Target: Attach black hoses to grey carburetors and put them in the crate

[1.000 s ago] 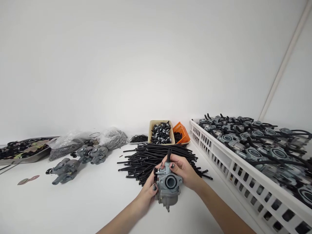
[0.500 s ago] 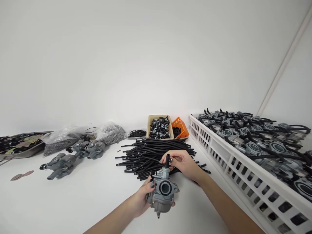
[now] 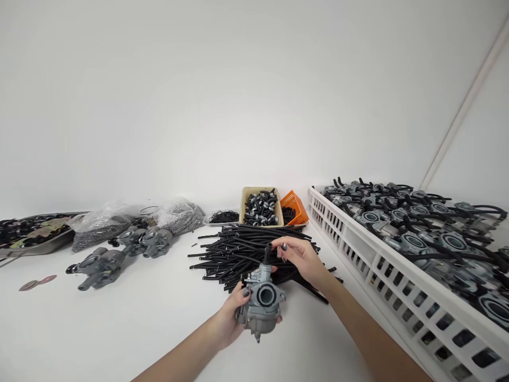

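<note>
A grey metal carburetor (image 3: 263,313) sits upright in my left hand (image 3: 233,315), its round bore facing me. My left thumb presses on its near side, and the other fingers wrap behind it, partly hidden. From its top rises a black rubber cap (image 3: 268,254). My right hand (image 3: 300,257) has its fingertips pinched at the upper end of this cap. Behind both hands lies a loose pile of black rubber hoses (image 3: 238,254); one hose end shows below my right wrist.
On the right stands a white crate (image 3: 382,265) full of carburetors with hoses. A cream basket (image 3: 242,212) of small parts and an orange basket (image 3: 298,209) are at the back. Several carburetors (image 3: 99,268), plastic bags (image 3: 181,215) and a metal tray (image 3: 43,248) lie left.
The carburetor and my left hand have shifted slightly left and up. My right fingers have moved up to the tip of the rubber cap.
</note>
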Available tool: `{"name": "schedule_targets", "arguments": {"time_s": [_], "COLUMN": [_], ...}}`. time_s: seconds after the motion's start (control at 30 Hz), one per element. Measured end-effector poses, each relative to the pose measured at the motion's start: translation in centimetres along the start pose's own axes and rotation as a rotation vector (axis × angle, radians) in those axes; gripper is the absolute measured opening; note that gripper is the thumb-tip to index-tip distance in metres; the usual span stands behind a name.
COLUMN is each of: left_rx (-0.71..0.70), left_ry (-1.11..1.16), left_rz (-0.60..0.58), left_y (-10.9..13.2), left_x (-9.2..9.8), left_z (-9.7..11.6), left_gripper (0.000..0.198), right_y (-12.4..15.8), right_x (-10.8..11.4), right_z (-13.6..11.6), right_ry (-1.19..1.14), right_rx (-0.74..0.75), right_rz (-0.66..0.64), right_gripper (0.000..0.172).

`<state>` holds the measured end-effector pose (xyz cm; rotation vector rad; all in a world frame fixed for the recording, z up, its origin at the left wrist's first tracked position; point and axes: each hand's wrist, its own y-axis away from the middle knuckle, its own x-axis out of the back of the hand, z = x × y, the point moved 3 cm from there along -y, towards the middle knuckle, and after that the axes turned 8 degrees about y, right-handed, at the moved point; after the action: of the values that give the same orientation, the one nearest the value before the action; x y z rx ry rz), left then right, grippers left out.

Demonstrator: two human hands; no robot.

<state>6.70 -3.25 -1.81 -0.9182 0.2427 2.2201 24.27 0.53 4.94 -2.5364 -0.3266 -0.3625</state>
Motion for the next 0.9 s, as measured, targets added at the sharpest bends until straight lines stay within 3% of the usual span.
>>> {"name": "schedule_targets", "arguments": {"time_s": [0.13, 0.23, 0.33, 0.5, 0.67, 0.9], "left_rx": [-0.197, -0.367, -0.518, -0.627, -0.647, -0.55], "left_ry": [-0.021, -0.082, -0.111, -0.121, -0.103, -0.02], "left_rz": [0.215, 0.44, 0.568, 0.644, 0.707, 0.653], "left_y": [-0.2, 0.1, 0.5, 0.7, 0.7, 0.7], "left_x": [0.0, 0.3, 0.9, 2.4, 3.8, 3.3], "left_z": [2.0, 4.2, 6.4, 8.8, 9.1, 8.7], "left_gripper": [0.095, 0.098, 0.09, 0.068, 0.062, 0.065], "right_y": [-0.3, -0.2, -0.1, -0.8, -2.8, -5.9], "right_x": [1.6, 2.2, 2.4, 2.2, 2.3, 2.5], "right_z": [2.0, 3.3, 4.6, 5.6, 5.6, 5.5], "right_ry": [0.425, 0.743, 0.843, 0.916, 0.957, 0.681], "right_rx": [-0.016, 0.045, 0.025, -0.025, -0.058, -0.063], "right_rz": [0.291, 0.36, 0.373, 0.287, 0.258, 0.142], "right_gripper": [0.026, 0.025, 0.028, 0.032, 0.028, 0.01]}}
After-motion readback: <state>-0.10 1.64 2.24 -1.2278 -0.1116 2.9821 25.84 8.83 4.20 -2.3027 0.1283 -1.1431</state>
